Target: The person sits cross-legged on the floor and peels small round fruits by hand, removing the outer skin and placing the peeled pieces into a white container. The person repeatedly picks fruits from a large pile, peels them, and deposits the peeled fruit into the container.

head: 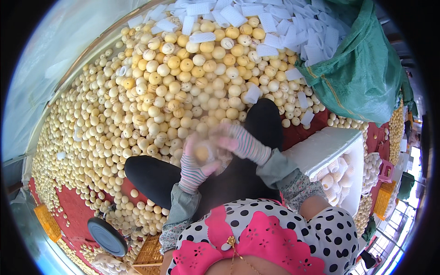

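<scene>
In my striped-gloved left hand point(196, 170) is a pale yellow round fruit point(201, 153), likely a pepino melon, with a white foam net sleeve point(210, 146) partly around it. Close on its right side is my right hand point(237, 139), in a matching glove. Its fingertips are blurred, so I cannot tell whether they grip the sleeve. Both hands are above my lap, between my dark-trousered knees. Just beyond them spreads a large heap of the same fruit point(173, 103), some with purple streaks.
Flat foam sleeves point(233, 15) are piled at the far side, near a green woven sack point(361, 75). On my right, a white foam box point(323, 144) holds sleeved fruit point(337, 177). A round grey-blue seat point(107, 236) and an orange plastic crate point(148, 252) are at lower left.
</scene>
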{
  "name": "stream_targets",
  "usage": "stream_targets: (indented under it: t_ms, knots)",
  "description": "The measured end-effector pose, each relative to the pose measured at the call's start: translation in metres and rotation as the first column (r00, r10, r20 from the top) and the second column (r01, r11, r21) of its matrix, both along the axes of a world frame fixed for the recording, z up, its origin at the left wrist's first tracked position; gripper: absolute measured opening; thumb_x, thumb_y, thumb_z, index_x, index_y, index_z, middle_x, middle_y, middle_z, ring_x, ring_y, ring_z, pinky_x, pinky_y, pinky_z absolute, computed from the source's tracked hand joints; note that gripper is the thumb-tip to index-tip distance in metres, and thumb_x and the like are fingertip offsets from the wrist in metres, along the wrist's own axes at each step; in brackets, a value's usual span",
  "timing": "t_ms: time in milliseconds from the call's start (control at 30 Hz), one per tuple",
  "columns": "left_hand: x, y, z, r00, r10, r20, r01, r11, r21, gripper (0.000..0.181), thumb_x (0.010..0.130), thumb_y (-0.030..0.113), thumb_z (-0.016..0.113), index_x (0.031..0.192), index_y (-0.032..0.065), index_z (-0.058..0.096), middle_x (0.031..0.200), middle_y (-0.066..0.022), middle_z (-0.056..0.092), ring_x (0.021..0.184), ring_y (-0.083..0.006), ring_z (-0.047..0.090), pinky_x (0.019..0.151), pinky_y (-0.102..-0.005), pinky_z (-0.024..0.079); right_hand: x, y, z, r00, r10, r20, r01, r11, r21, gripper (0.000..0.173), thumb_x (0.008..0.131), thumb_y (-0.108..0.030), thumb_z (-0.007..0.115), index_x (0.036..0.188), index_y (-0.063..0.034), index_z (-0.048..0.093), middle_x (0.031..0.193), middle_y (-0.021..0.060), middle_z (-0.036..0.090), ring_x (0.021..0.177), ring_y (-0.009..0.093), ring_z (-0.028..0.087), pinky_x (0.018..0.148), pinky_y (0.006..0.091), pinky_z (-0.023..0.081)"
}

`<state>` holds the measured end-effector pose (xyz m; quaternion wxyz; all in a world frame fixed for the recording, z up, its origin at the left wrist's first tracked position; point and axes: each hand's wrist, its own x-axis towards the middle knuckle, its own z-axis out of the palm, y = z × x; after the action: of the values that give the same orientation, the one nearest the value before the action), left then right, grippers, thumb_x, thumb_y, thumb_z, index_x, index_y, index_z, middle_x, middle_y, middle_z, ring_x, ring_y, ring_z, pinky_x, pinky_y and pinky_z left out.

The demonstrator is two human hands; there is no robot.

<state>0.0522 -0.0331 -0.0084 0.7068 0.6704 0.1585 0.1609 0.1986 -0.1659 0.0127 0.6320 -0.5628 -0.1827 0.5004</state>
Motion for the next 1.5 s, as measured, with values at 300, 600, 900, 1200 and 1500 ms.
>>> stream_targets:
  t_ms: [300,600,900,1200,1500]
  knots:
    - [-0.016,-0.019,-0.003,0.964,-0.265,0.029,0.084,0.198,-0.977,0.08,0.081,0.064,0.059,0.132,0.0037,0.045,0.112,-0.0183,0.063,0.087,-0.0299,0.068,0.051,-0.0301,0.057,0.166,-0.055,-0.123,0.357,0.706,0.612,0.468,0.431,-0.771,0.039,0.08,-0.015,0.062,0.119,-0.0209,0.056,0.13,0.0137,0.048,0.115,0.035,0.051,0.094,0.0472,0.043]
    - [-0.031,-0.014,-0.04,0.955,0.096,-0.282,-0.295,0.189,-0.937,0.049,0.077,0.034,0.069,0.111,0.001,0.059,0.105,-0.0134,0.063,0.097,-0.0286,0.062,0.086,-0.0468,0.052,0.143,-0.046,-0.133,0.339,0.687,0.643,0.48,0.462,-0.746,0.045,0.079,-0.013,0.063,0.123,-0.0151,0.051,0.13,0.0126,0.05,0.12,0.032,0.05,0.094,0.0462,0.044]
    - [-0.03,-0.014,-0.042,0.92,0.13,-0.371,-0.393,0.307,-0.867,0.021,0.083,0.022,0.064,0.095,0.0043,0.062,0.089,-0.0093,0.064,0.08,-0.0229,0.064,0.072,-0.0401,0.056,0.152,-0.047,-0.127,0.089,0.737,0.67,0.383,0.596,-0.706,0.029,0.079,-0.018,0.066,0.107,-0.0097,0.06,0.126,0.0127,0.053,0.108,0.034,0.054,0.087,0.0444,0.048]
    - [-0.009,0.001,-0.021,0.998,-0.066,-0.019,0.03,0.667,-0.745,0.063,0.086,0.016,0.065,0.14,0.0024,0.036,0.124,-0.0136,0.053,0.107,-0.0213,0.057,0.084,-0.0336,0.053,0.029,0.004,-0.026,0.896,0.44,0.059,-0.432,0.896,-0.104,0.039,0.085,-0.013,0.063,0.122,-0.0039,0.056,0.101,0.0051,0.062,0.087,0.011,0.057,0.077,0.0263,0.048]
    - [-0.018,0.021,0.0,0.952,-0.251,0.174,0.227,0.202,-0.953,0.055,0.082,0.028,0.069,0.126,0.0006,0.049,0.104,-0.0108,0.064,0.092,-0.0214,0.064,0.08,-0.0323,0.054,-0.017,0.047,-0.04,0.987,0.105,0.126,-0.096,0.993,-0.07,0.026,0.089,-0.025,0.064,0.106,-0.0053,0.06,0.09,0.0025,0.066,0.079,0.011,0.062,0.07,0.0271,0.051]
